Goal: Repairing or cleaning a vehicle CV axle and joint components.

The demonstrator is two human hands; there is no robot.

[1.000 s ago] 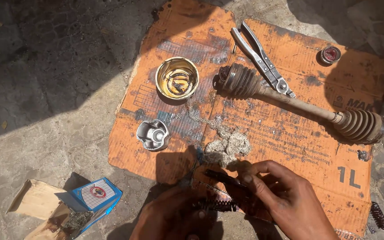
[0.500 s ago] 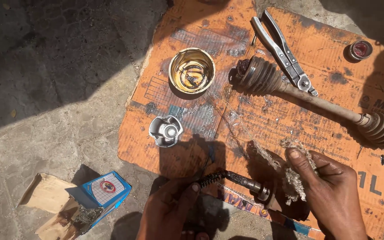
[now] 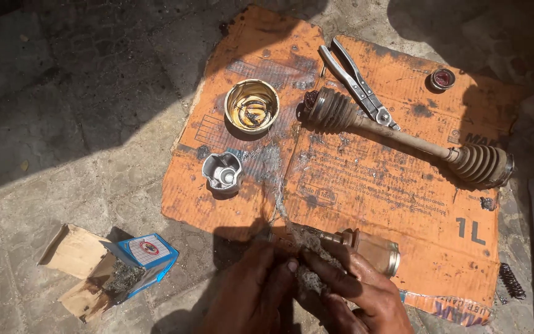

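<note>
Both hands now meet: left hand [image 3: 251,291], right hand [image 3: 356,291] fingers pinching grey rag [image 3: 309,272] around joint [image 3: 372,249]; blue-white box [image 3: 146,252] left of orange cardboard [image 3: 378,185].

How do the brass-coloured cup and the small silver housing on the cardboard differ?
The brass-coloured cup is wider, golden, and holds dark greasy residue; the small silver housing is narrower, grey, with lobed channels inside. The cup lies farther from the hands, the housing nearer. Both stand open end up on the orange cardboard, untouched.
</note>
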